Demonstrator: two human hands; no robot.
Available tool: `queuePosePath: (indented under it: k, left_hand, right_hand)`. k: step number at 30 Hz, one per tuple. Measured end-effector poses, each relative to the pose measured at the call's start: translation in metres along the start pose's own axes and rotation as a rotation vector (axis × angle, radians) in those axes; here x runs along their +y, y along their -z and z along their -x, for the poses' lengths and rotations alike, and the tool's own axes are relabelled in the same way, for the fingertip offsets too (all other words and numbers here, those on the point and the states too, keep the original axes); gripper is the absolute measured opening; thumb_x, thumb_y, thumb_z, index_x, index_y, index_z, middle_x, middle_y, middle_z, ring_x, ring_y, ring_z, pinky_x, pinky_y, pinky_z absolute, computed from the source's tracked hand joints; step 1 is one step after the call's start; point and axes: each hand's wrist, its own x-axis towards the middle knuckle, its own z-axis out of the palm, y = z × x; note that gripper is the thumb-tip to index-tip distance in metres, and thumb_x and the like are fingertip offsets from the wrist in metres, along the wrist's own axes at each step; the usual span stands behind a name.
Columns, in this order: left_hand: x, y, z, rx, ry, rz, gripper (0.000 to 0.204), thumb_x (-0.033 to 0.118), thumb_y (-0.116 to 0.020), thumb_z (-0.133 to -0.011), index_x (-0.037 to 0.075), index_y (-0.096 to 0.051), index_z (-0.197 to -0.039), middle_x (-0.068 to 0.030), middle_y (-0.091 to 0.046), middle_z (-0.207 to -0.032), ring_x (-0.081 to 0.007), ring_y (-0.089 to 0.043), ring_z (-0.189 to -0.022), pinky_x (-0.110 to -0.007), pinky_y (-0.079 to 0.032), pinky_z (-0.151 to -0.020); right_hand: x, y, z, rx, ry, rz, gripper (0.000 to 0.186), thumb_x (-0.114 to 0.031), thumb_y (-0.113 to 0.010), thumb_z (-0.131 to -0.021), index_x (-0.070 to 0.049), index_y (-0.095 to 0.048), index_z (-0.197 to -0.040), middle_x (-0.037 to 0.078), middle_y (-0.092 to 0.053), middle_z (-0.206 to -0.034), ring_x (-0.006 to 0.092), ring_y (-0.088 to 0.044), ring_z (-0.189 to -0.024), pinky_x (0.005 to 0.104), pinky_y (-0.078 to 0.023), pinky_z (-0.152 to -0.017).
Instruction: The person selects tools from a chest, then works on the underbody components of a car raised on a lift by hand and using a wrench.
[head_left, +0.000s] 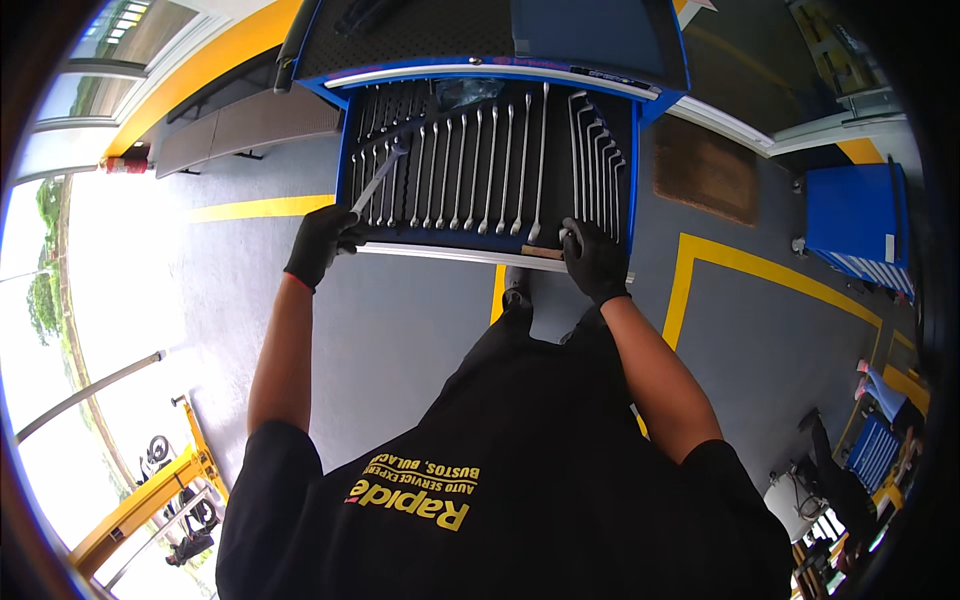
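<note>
My left hand (pixel 322 246), in a black glove, is closed around the lower end of a silver wrench (pixel 377 182). The wrench slants up and to the right over the pulled-out drawer (pixel 400 249). My right hand (pixel 594 262), also gloved, is curled at the drawer's front right. A small shiny metal piece shows at its fingers, too small to name. Beside that hand lies a short brown strip (pixel 541 252) along the front edge. In the drawer stand rows of combination wrenches (pixel 485 170), with several bent-ended wrenches (pixel 600 165) on the right.
The drawer belongs to a blue tool cabinet (pixel 480 45) with a dark top. A clear plastic bag (pixel 468 92) lies at the drawer's back. To the right are a brown mat (pixel 706 172) and another blue cabinet (pixel 855 215). A dark bench (pixel 250 133) stands left. People appear far right.
</note>
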Motion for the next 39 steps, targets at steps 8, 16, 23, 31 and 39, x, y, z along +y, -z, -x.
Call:
queuePosePath:
  k: [8, 16, 23, 31, 39]
  left_hand:
    - [0.037, -0.149, 0.066, -0.323, -0.17, 0.109, 0.024, 0.016, -0.059, -0.095, -0.002, -0.062, -0.109, -0.0076, -0.065, -0.09, -0.0161, -0.065, -0.078, -0.03, -0.053, -0.072]
    - [0.044, -0.459, 0.107, -0.753, -0.419, -0.159, 0.017, 0.011, -0.055, -0.098, 0.0, -0.062, -0.107, -0.0063, -0.067, -0.089, -0.0129, -0.064, -0.077, -0.026, -0.05, -0.07]
    - [-0.022, -0.779, 0.247, -1.358, -0.576, -0.642, 0.02, 0.02, -0.062, -0.097, 0.004, -0.068, -0.107, 0.0026, -0.064, -0.077, -0.0042, -0.055, -0.067, -0.022, -0.045, -0.061]
    - [-0.071, -1.0, 0.351, -1.906, -0.463, -0.734, 0.028, 0.023, -0.056, -0.101, 0.002, -0.064, -0.117, -0.0063, -0.067, -0.105, -0.0138, -0.065, -0.091, -0.027, -0.05, -0.085]
    - [-0.122, -1.276, 0.469, -2.134, -0.241, -0.826, 0.034, 0.034, -0.047, -0.105, 0.002, -0.058, -0.111, -0.0062, -0.062, -0.084, -0.0156, -0.064, -0.074, -0.03, -0.053, -0.07]
  right_hand:
    - [-0.008, 0.105, -0.079, 0.271, -0.004, -0.562, 0.022, -0.02, -0.06, -0.093, -0.007, -0.068, -0.109, 0.013, -0.072, -0.098, 0.0287, -0.07, -0.088, 0.0355, -0.056, -0.079]
    - [0.072, 0.241, 0.119, 0.232, -0.105, -1.14, 0.027, -0.023, -0.053, -0.103, -0.004, -0.06, -0.12, 0.007, -0.067, -0.103, 0.014, -0.065, -0.094, 0.0312, -0.053, -0.085]
    - [0.214, 0.419, 0.416, 0.6, -0.481, -0.923, 0.028, -0.026, -0.049, -0.105, -0.002, -0.062, -0.111, 0.006, -0.064, -0.092, 0.0146, -0.063, -0.09, 0.0324, -0.051, -0.081]
    - [0.304, 0.498, 0.639, 1.045, -0.601, -1.085, 0.03, -0.021, -0.051, -0.103, 0.001, -0.062, -0.119, 0.011, -0.066, -0.104, 0.02, -0.064, -0.1, 0.0364, -0.05, -0.094]
    - [0.445, 0.588, 0.774, 1.309, -0.66, -1.079, 0.035, -0.025, -0.057, -0.101, -0.001, -0.062, -0.127, 0.009, -0.064, -0.119, 0.0189, -0.06, -0.113, 0.0357, -0.046, -0.102]
